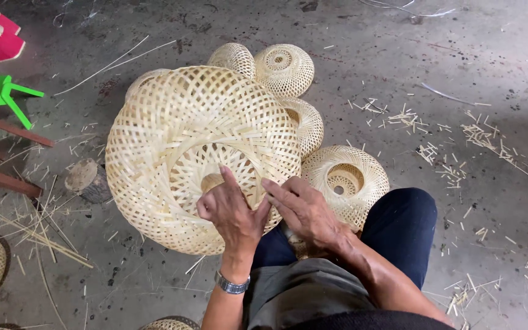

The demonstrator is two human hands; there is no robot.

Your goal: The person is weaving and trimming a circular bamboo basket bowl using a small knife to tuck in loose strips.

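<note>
The big woven basket leans on the person's knee above the floor, its open ring turned up so the left hand and right hand, seemingly pressing its rim strips, can reach them.

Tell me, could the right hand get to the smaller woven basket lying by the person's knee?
Probably yes. The right hand rests on the big woven basket, and the smaller basket lies just beside it, next to the knee, with nothing between them. The left hand also rests on the big basket.
</note>
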